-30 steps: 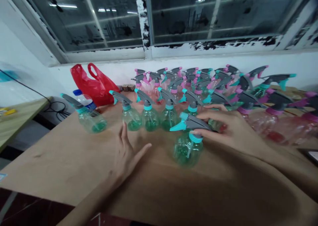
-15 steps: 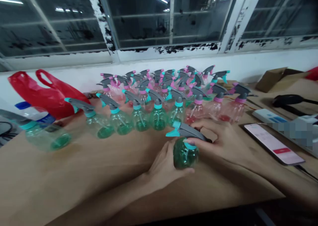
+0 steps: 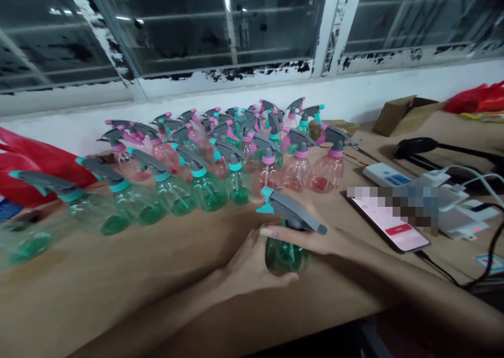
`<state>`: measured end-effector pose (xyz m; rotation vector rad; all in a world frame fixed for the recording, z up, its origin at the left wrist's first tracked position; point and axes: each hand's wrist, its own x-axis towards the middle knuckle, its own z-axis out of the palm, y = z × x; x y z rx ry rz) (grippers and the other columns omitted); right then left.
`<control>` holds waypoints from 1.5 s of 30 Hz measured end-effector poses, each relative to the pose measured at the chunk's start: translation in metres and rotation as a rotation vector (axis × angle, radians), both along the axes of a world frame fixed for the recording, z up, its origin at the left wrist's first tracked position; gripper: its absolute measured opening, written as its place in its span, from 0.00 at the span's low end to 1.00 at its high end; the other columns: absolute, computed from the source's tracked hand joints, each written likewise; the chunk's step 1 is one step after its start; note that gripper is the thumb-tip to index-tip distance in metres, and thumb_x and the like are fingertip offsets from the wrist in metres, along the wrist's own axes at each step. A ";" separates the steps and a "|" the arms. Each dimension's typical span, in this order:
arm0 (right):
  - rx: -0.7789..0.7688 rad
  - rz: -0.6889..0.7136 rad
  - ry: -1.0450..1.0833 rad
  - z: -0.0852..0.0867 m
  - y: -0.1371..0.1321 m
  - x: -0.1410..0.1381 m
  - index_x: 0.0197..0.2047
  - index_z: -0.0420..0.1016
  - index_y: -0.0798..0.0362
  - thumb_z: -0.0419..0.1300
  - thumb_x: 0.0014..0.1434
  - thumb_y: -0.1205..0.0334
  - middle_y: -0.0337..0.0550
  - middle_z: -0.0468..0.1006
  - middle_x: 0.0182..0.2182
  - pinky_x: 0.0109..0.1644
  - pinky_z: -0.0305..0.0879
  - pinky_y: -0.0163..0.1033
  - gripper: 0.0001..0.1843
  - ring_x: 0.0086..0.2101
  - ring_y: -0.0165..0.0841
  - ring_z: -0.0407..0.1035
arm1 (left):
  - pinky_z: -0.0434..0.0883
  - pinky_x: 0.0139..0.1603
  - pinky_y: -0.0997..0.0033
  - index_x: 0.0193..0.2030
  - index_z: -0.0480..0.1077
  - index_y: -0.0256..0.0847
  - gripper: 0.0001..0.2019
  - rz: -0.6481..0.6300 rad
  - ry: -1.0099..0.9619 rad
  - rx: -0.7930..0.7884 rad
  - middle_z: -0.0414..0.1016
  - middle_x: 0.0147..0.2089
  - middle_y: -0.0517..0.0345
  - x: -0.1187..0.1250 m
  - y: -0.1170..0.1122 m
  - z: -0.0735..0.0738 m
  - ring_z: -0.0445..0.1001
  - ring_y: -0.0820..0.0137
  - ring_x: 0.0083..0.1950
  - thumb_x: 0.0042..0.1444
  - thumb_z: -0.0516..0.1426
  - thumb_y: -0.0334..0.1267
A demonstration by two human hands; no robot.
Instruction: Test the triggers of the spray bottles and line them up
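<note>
Both hands are on a green spray bottle (image 3: 286, 258) with a grey and turquoise spray head, held upright above the front of the table. My left hand (image 3: 249, 266) is closed around the bottle's body from the left, its thumb across the lower front. From the right, my right hand (image 3: 315, 238) wraps round the neck just under the spray head, its thumb lying across the front. The turquoise collar is hidden behind that thumb. Beyond the hands stands a row of green spray bottles (image 3: 210, 190) with turquoise collars, and to their right, clear-pink spray bottles (image 3: 326, 171) with pink collars.
More spray bottles crowd toward the wall. On the right lie a phone (image 3: 388, 219) with a cable, a white power strip (image 3: 384, 175) and a black object with a long arm (image 3: 417, 147). An opened carton (image 3: 401, 116) stands behind. A red plastic bag (image 3: 43, 164) sits left.
The view has turned right, so the table's things appear farther left. My right hand has shifted from the spray head's handle to the neck, covering the collar. My left hand keeps its hold.
</note>
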<state>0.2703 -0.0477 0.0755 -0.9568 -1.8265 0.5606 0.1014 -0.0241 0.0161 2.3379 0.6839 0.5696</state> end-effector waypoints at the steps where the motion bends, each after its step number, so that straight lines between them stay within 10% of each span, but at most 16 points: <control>1: 0.001 0.003 0.032 0.002 0.001 0.001 0.41 0.69 0.49 0.64 0.52 0.54 0.37 0.70 0.31 0.37 0.66 0.40 0.15 0.31 0.32 0.68 | 0.63 0.58 0.49 0.61 0.57 0.45 0.37 0.001 0.009 0.018 0.64 0.60 0.50 0.003 0.001 0.001 0.63 0.50 0.60 0.44 0.64 0.46; 9: -0.048 0.032 0.080 0.005 0.015 0.008 0.34 0.67 0.49 0.62 0.54 0.58 0.35 0.71 0.30 0.35 0.66 0.37 0.08 0.31 0.30 0.68 | 0.63 0.56 0.46 0.64 0.54 0.42 0.42 0.036 0.051 0.053 0.64 0.59 0.46 0.007 0.016 0.006 0.64 0.48 0.59 0.43 0.65 0.49; 20: -0.041 0.012 0.024 0.005 0.035 0.007 0.39 0.70 0.48 0.62 0.55 0.56 0.36 0.75 0.32 0.36 0.68 0.37 0.09 0.32 0.31 0.71 | 0.53 0.63 0.46 0.70 0.44 0.46 0.47 0.054 0.357 0.249 0.53 0.68 0.47 -0.054 0.039 -0.012 0.54 0.50 0.66 0.48 0.61 0.58; 45: -0.058 -0.086 0.073 -0.005 0.034 0.003 0.33 0.66 0.48 0.62 0.55 0.58 0.33 0.66 0.25 0.28 0.62 0.37 0.07 0.25 0.29 0.64 | 0.53 0.63 0.47 0.68 0.50 0.40 0.40 0.013 0.375 0.334 0.52 0.68 0.44 -0.055 0.040 -0.018 0.52 0.50 0.67 0.54 0.56 0.58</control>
